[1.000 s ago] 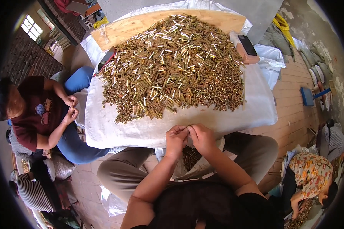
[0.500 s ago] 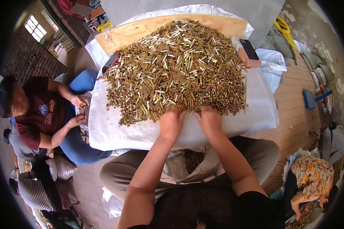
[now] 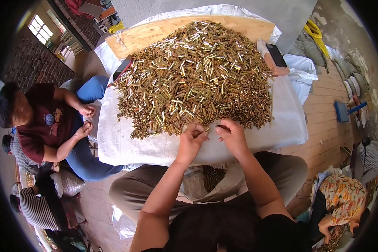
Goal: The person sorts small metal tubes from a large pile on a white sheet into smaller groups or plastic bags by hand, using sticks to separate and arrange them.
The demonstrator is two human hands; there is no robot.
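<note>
A broad heap of gold-coloured metal sleeves [image 3: 189, 75] covers much of the white cloth on the table, with smaller nut-like metal pieces [image 3: 252, 109] along its right and near edges. My left hand [image 3: 191, 140] is just off the heap's near edge, thumb and fingers pinched on a small gold-coloured metal piece [image 3: 207, 129]. Close beside it on the right, my right hand [image 3: 232, 135] is closed too, thumb against curled fingers. What it grips is mostly hidden; only a dark bit shows at the fingertips. The two hands face each other, slightly apart.
A wooden board [image 3: 147, 33] borders the heap's far side. A phone [image 3: 276, 55] lies on a brick-like block at right. Below the table edge, an open sack [image 3: 214, 178] holds metal pieces between my knees. A co-worker [image 3: 50, 122] sits at left; other people work farther off.
Both hands have drawn back toward me from the heap's near edge. Their fingers, then down among the pieces, are now pinched, and a small metal piece shows in the left.
</note>
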